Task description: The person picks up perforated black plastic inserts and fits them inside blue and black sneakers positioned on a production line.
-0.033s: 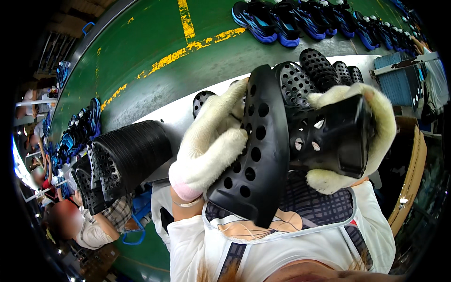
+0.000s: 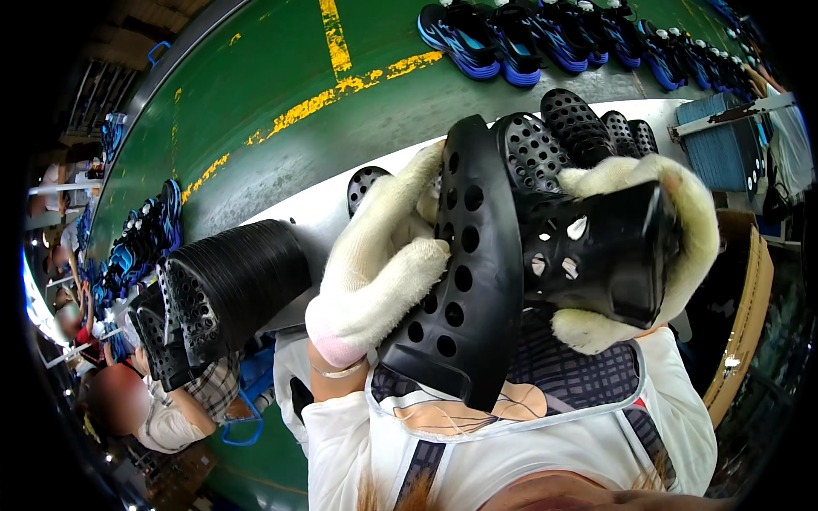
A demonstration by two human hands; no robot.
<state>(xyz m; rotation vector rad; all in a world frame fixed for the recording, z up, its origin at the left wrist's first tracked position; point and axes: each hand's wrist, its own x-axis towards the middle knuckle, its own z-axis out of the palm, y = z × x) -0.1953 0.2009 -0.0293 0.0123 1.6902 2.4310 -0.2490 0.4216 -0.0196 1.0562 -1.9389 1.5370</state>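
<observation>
Held up over the near side of the white table (image 2: pixel 328 213): two black shells, neither nested in a stack. In the left hand (image 2: pixel 362 272), the long perforated shell (image 2: pixel 484 255), tilted, pinched with gloved thumb against the hole-studded side and fingers reaching round behind (tips partly hidden, so exact hold there impossible to tell). In the right hand (image 2: pixel 694 230), the squared shell (image 2: pixel 609 264), clamped in a wide curl, thumb below, fingers above and around the outer end. Contact between the two shells: cannot tell.

As a judgement on progress, partway along. Nested so far, at the left end of the table: a thick stack of black shells (image 2: pixel 243 281), packed tight. Not yet nested: the two shells in hand. Possibly left as well, toward the far edge of the table: a lone black shell (image 2: pixel 368 187), an upright hole-covered shell (image 2: pixel 532 153) and a short bunch of shells (image 2: pixel 575 123) (count hard to make out).

Beyond the table, rows of blue-and-black shoes (image 2: pixel 464 47); right of the table, a cardboard box (image 2: pixel 743 311); left of the table, a co-worker (image 2: pixel 170 417).
</observation>
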